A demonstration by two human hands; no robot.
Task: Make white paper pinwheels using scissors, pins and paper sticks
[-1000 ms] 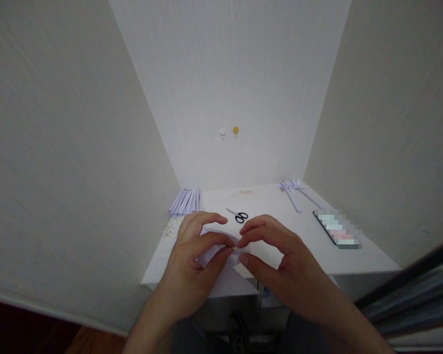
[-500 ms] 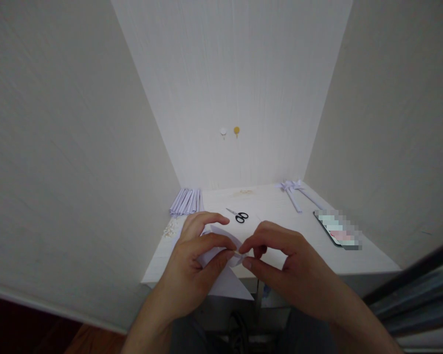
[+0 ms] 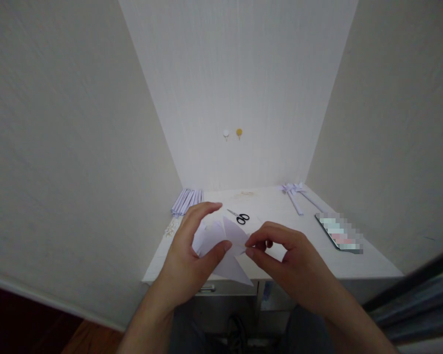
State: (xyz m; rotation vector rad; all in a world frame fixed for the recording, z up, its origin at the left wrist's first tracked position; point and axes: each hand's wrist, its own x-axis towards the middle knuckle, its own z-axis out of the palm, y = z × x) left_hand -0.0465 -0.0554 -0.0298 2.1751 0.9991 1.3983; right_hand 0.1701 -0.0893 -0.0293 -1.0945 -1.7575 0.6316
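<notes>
A folded sheet of white paper [image 3: 214, 237] is between my two hands above the front edge of the desk, one pointed corner hanging down. My left hand [image 3: 184, 255] is wrapped loosely around it: the thumb lies across the near face, and the upper finger arches above, apart from the thumb. Its other fingers are hidden behind the paper. With thumb and index finger, my right hand [image 3: 280, 250] pinches the paper's right tip. Just beyond the paper lie small black-handled scissors [image 3: 239, 217].
On the white desk [image 3: 266, 206] are rolled paper sticks [image 3: 187, 201] at back left and small pale bits [image 3: 171, 227] nearer. Joined paper rolls [image 3: 294, 199] lie at back right, a phone [image 3: 334, 233] at right. Walls enclose three sides. A drawer handle [image 3: 207, 288] shows below.
My left thumb and fingers have spread away from the pinch near the right tip. The paper's flap now stands more open and upright. My right hand keeps its pinch.
</notes>
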